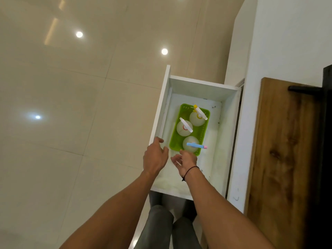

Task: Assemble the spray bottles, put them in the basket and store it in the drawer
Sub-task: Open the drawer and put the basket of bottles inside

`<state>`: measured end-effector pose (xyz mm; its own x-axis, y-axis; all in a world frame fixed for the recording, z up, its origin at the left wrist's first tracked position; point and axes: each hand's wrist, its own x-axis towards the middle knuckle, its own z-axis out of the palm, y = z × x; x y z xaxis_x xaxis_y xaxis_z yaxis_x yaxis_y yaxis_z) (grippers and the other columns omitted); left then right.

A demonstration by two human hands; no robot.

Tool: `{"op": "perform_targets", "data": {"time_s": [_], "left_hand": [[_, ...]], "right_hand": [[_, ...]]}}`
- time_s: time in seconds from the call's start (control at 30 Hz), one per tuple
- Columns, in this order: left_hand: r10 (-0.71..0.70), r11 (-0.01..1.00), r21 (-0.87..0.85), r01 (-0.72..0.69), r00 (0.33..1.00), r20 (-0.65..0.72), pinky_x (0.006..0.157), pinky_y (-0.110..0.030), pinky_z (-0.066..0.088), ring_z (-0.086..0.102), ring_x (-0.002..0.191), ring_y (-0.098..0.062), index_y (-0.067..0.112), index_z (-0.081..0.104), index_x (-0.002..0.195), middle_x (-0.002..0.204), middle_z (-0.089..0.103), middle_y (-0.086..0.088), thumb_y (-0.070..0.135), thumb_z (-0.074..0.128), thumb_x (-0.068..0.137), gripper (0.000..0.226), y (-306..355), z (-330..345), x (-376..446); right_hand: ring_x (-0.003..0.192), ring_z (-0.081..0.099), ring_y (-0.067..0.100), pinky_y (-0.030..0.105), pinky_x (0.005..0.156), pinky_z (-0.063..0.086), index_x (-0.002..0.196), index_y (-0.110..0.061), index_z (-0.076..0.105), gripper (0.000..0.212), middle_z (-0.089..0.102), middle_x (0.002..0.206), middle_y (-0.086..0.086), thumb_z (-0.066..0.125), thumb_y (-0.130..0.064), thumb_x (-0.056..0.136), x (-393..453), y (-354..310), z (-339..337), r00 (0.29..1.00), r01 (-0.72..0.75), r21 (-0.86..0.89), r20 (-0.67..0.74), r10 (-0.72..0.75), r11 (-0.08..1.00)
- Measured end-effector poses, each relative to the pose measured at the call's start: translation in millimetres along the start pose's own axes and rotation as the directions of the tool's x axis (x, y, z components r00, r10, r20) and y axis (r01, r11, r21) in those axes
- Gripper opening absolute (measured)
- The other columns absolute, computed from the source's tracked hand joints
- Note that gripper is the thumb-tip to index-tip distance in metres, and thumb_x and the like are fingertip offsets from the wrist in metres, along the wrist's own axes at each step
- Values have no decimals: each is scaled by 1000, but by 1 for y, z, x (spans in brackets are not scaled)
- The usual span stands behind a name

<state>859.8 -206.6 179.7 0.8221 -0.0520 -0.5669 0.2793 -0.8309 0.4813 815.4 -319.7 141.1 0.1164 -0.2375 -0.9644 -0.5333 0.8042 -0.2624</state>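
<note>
We have one view only, worn on the head, wide-angle, looking steeply down from standing height. It faces the open white drawer point(195, 133), which sits centre-right at mid distance. Both forearms enter from the bottom edge, nearest the lens. Tiled floor point(71, 105) fills the left half; a wooden board point(282, 150) runs along the right edge.

— What's out of sight?
— The right hand point(186, 161) covers the near corner of the green plastic slotted basket point(181, 123), and the forearms run off the bottom edge.
— And the dark object beyond the right hand?
— Cut off at the frame's right; possibly a cabinet.
</note>
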Motion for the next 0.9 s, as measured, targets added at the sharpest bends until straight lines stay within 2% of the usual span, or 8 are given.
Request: {"op": "perform_targets", "data": {"time_s": [0.17, 0.3, 0.43, 0.5, 0.6, 0.7, 0.8, 0.9], "left_hand": [[-53, 997, -67, 46, 993, -103, 94, -43, 52, 57, 120, -31, 16, 46, 143, 133, 56, -11, 27, 61, 98, 49, -14, -20, -17], [-153, 985, -36, 167, 956, 250, 120, -52, 38, 34, 150, -41, 11, 4, 166, 166, 24, -19, 18, 62, 97, 91, -32, -17, -17], [-95, 985, -102, 140, 929, 357, 125, -51, 32, 30, 155, -38, 12, -4, 166, 170, 21, -20, 0, 53, 93, 94, -45, -17, -15], [-82, 980, -132, 147, 911, 404, 127, -49, 30, 25, 158, -34, 11, -6, 166, 171, 18, -18, -7, 48, 90, 95, -48, -21, -17], [-38, 977, -170, 128, 890, 454, 126, -46, 33, 27, 158, -30, 12, -4, 166, 171, 21, -14, -14, 48, 85, 100, -46, -20, -23], [-8, 975, -188, 115, 871, 492, 123, -49, 38, 30, 156, -29, 13, -6, 166, 170, 24, -12, -16, 50, 83, 104, -40, -14, -29], [22, 984, -163, 75, 848, 529, 119, -52, 42, 40, 150, -37, 12, -8, 165, 165, 31, -17, -17, 51, 88, 101, -29, -5, -34], [93, 992, -126, -26, 824, 559, 113, -52, 45, 48, 139, -49, 5, 10, 163, 154, 44, -29, -6, 47, 104, 71, -14, 9, -40]], "right_hand": [[72, 53, 21, 44, 86, 62, 121, -7, 55, 25, 56, 90, 14, 49, 0, 97, -29, -3, 17, 989, 138, -171, 68, -128, 975], [104, 56, 22, 47, 93, 60, 138, -21, 53, 46, 56, 122, 11, 50, -1, 97, -39, 1, 34, 971, 204, -363, 194, -140, 909], [114, 54, 24, 51, 93, 60, 152, -30, 38, 57, 50, 134, 8, 55, -14, 100, -43, 11, 51, 944, 263, -479, 309, -119, 838], [111, 56, 24, 47, 87, 62, 149, -25, 43, 51, 53, 132, 8, 59, -21, 100, -44, 17, 58, 947, 272, -522, 297, -127, 809], [98, 60, 27, 52, 90, 61, 118, -15, 65, 21, 62, 108, 8, 59, -17, 98, -47, 22, 68, 950, 304, -580, 237, -201, 756], [91, 63, 30, 51, 93, 60, 103, -11, 71, 22, 66, 98, 11, 52, -5, 95, -50, 20, 62, 947, 320, -630, 184, -264, 707], [107, 67, 32, 35, 91, 57, 115, -11, 72, 32, 69, 116, 11, 50, -1, 94, -57, 13, 42, 925, 348, -680, 136, -356, 645], [117, 64, 30, 34, 98, 53, 123, -10, 69, 33, 66, 129, 12, 49, -5, 97, -64, 9, 20, 881, 397, -711, 117, -459, 581]]}}
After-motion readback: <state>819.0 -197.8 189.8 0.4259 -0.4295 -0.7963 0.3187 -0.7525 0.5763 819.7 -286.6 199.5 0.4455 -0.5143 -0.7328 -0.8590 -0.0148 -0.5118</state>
